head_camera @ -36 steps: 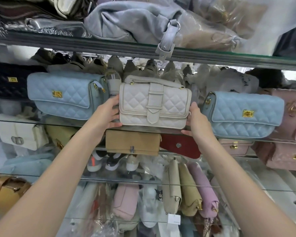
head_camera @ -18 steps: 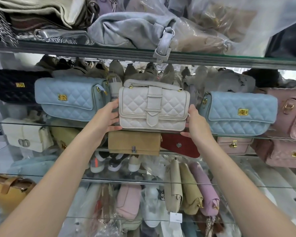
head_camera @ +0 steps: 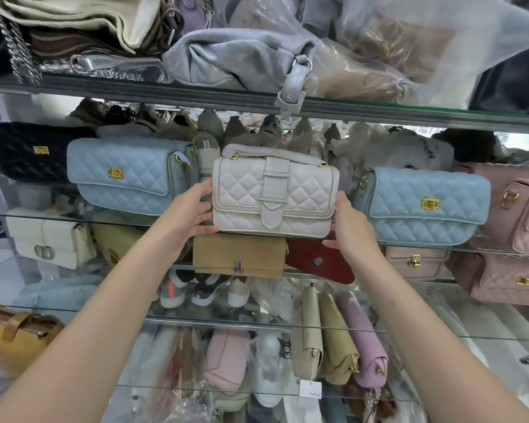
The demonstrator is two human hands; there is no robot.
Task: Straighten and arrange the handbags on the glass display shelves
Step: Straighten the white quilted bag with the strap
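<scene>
Gripping the cream quilted handbag (head_camera: 272,193), left hand (head_camera: 193,209) and right hand (head_camera: 350,228) curled round its ends, we judge it light and fairly stiff; support the base.

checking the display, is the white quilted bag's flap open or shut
Shut. The white quilted handbag shows its flap flat on the front, centre strap reaching past the flap edge.

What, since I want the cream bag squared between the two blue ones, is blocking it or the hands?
Nothing visible. The left hand and right hand grip the cream bag by its ends, and it is in the gap between the left blue bag and right blue bag. Shoes crowd behind it.
</scene>
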